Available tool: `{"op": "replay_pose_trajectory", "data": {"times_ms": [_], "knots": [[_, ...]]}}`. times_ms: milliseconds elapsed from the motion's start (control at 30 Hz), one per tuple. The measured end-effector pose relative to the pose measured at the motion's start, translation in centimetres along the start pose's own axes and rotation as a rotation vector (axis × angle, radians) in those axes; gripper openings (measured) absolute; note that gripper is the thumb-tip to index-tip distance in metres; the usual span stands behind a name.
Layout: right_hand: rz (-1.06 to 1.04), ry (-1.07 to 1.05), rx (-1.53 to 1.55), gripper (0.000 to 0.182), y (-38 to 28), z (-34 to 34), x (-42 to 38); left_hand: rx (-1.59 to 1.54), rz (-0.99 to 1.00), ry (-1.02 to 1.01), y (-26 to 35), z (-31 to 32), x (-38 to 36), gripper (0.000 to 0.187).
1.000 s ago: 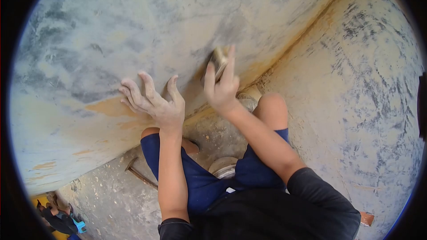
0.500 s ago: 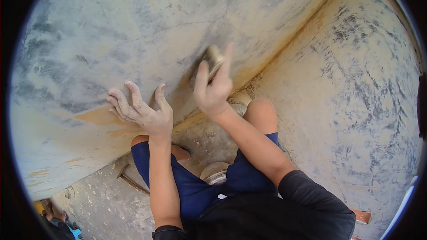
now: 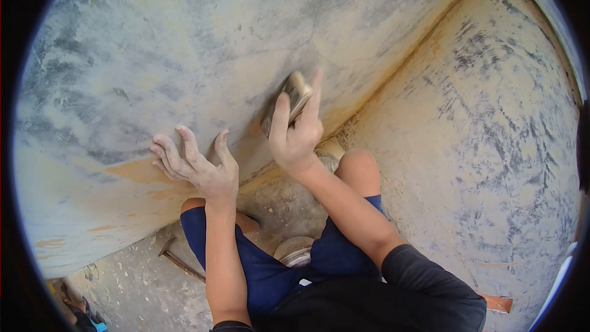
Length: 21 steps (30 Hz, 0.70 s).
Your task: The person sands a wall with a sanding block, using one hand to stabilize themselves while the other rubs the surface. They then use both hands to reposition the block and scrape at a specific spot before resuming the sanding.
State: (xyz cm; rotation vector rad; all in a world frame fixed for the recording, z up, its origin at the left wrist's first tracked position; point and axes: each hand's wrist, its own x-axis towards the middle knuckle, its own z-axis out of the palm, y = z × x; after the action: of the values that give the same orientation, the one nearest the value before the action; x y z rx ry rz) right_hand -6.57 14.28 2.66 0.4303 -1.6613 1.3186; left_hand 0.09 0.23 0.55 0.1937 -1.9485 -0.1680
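My right hand (image 3: 296, 138) grips a small, dusty sanding block (image 3: 287, 103) against the wall in front of me. The thumb and fingers lie along its sides, one finger stretched out past it. The block's underside is hidden against the wall. To the left, my left hand (image 3: 203, 163) has its fingers spread, with whitish dust on them, and leans on the same wall (image 3: 203, 61). That surface is patchy grey and cream, with a bare tan strip (image 3: 144, 171) beside the left fingers.
A second mottled wall (image 3: 473, 147) meets the first at a tan corner line on the right. A hammer-like tool (image 3: 178, 259) lies on the speckled floor (image 3: 135, 283). Between my knees stands a round, pale-topped container (image 3: 295, 249). Part of another person shows at lower left.
The right hand and its block have shifted only slightly and look sharper now. The left hand keeps its place on the wall. My view has tilted a little.
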Motion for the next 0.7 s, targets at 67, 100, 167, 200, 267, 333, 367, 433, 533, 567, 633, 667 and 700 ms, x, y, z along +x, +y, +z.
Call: {"op": "replay_pose_trajectory", "data": {"times_ms": [67,100,167,200,267,333,367,433,533,567,633,667,700], "knots": [[0.000,-0.065,-0.027,0.062,0.8,-0.4,-2.2,-0.018,-0.034,-0.019,0.3,-0.1,0.0,0.076],[-0.034,-0.118,-0.040,0.062,1.7,-0.3,-2.9,-0.020,-0.032,-0.013,0.3,0.1,0.0,0.076],[-0.141,-0.144,-0.101,0.062,2.3,-0.6,-4.0,-0.021,-0.006,0.005,0.1,0.1,-0.1,0.081],[-0.105,-0.129,-0.084,0.062,1.7,-0.7,-3.1,-0.026,-0.007,0.011,0.3,0.1,0.0,0.081],[0.031,-0.066,0.015,0.063,0.2,-0.1,-0.8,-0.004,-0.005,-0.007,0.2,-0.1,0.1,0.081],[0.019,-0.082,-0.036,0.064,0.6,-0.1,-1.5,-0.016,-0.025,-0.033,0.4,-0.3,0.0,0.081],[-0.018,-0.086,-0.083,0.065,0.8,-0.3,-1.7,-0.038,-0.043,-0.031,0.5,-0.3,0.1,0.081],[-0.082,-0.162,-0.086,0.066,2.1,-0.6,-3.6,-0.020,-0.026,-0.009,0.1,0.1,0.1,0.081],[-0.096,-0.116,-0.069,0.064,1.1,-0.3,-1.9,-0.008,-0.010,0.006,0.3,0.1,0.3,0.081],[-0.089,-0.122,-0.065,0.064,0.6,-0.1,-1.1,-0.006,-0.006,-0.014,0.3,-0.2,0.1,0.081],[0.015,-0.046,-0.036,0.063,0.2,-0.2,-0.6,-0.017,-0.022,-0.039,0.4,-0.4,-0.1,0.081],[-0.057,-0.110,-0.131,0.061,1.2,-0.5,-1.7,-0.036,-0.039,-0.036,0.5,-0.3,0.1,0.081],[-0.066,-0.103,-0.125,0.061,1.8,-0.3,-1.9,-0.035,-0.036,-0.023,0.4,-0.1,0.3,0.081]]}}
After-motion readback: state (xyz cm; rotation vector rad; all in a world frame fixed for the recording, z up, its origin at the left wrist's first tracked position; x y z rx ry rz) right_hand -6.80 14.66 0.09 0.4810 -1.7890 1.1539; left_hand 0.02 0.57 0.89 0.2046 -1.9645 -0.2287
